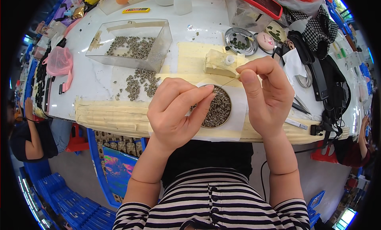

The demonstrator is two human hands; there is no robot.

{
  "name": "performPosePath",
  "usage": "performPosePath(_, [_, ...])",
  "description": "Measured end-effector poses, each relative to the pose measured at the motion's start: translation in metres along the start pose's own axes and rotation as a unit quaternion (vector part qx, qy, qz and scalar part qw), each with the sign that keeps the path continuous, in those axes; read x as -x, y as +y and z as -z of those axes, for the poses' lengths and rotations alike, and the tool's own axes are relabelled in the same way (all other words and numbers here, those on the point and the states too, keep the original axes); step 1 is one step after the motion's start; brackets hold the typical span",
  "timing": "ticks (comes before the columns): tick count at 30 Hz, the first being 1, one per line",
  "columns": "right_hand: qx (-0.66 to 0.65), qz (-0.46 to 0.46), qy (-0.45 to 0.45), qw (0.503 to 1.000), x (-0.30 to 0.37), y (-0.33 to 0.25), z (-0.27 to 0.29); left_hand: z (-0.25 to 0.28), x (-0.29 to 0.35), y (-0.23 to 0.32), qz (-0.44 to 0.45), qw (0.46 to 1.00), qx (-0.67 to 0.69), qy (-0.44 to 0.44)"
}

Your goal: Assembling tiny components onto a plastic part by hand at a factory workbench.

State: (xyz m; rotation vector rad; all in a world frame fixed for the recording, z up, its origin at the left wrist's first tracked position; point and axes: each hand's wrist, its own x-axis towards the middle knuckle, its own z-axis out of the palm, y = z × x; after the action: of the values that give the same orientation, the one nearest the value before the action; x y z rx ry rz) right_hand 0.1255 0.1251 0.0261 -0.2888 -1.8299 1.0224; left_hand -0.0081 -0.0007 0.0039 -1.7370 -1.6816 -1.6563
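Above a round dish (231,107) filled with small grey metallic pieces (218,109), both my hands meet in front of me. My left hand (176,109) is closed in a pinch over the dish's left side; what sits between its fingertips is too small to make out. With thumb and forefinger my right hand (266,95) pinches a thin stick (231,81), whose far end points toward the left fingertips. Just beyond the dish stands a tape-covered block (214,64) with a small white cup (229,60) on it. The dish rests on a white sheet (239,118).
A clear plastic box (164,47) at far left holds more pieces, with a loose pile (141,85) before it. Tweezers (301,105) lie right, near black straps (335,91) and a round metal tin (241,41). Cream tape (107,115) lines the table's front edge.
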Motion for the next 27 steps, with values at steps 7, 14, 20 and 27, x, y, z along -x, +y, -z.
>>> performPosePath(7, [-0.005,-0.002,0.008,1.0,0.0,-0.001,0.001,0.0,0.0,0.0,-0.001,1.0,-0.002,-0.002])
performPosePath(14, [0.127,0.037,0.091,0.987,-0.007,0.006,0.005,0.0,0.003,-0.002,-0.003,1.0,-0.001,0.003])
performPosePath(20, [0.316,0.139,0.04,0.938,-0.017,0.021,0.007,-0.002,0.004,-0.004,-0.007,1.0,0.0,0.029])
performPosePath(27, [0.265,0.157,0.035,0.951,-0.01,0.011,0.005,-0.001,0.005,-0.005,-0.005,0.999,0.006,0.046])
